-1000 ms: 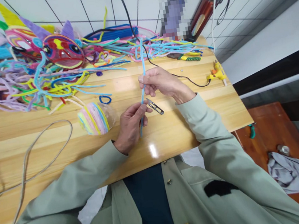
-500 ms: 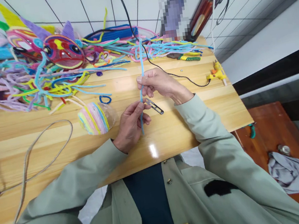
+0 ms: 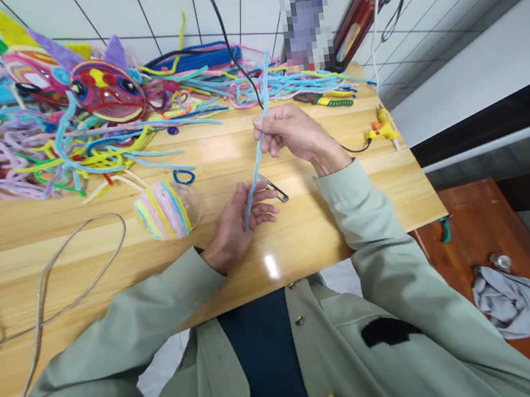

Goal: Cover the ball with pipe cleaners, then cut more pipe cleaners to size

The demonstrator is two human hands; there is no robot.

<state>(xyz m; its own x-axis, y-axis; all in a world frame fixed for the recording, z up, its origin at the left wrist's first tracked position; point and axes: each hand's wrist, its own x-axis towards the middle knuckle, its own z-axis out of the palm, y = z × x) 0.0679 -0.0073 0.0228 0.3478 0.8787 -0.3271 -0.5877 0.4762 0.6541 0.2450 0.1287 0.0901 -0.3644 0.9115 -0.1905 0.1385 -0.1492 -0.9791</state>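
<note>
A light blue pipe cleaner [image 3: 258, 159] runs slantwise between my hands. My right hand [image 3: 289, 131] pinches it above its middle, with the upper end sticking up past the fingers. Below, my left hand [image 3: 243, 217] has its fingers spread, and the pipe cleaner's lower end lies across the palm without being gripped. Thread snips [image 3: 278, 191] lie on the table just beyond my left fingertips, partly hidden by them. To the left of that hand sits a clear rounded form wrapped in striped pastel pipe cleaners [image 3: 164, 212], beside a small dark blue loop [image 3: 184, 176].
Tangled colourful pipe cleaners [image 3: 106, 148] and decorated masks [image 3: 107, 92] crowd the back left of the wooden table [image 3: 300, 239]. Pliers [image 3: 325, 99], a yellow glue gun [image 3: 383, 131] and a red flask [image 3: 367, 12] stand or lie right. A pale cable [image 3: 45, 286] curls at left.
My left fingers have opened and let go of the pipe cleaner. My right hand has shifted slightly up and right, tilting the pipe cleaner.
</note>
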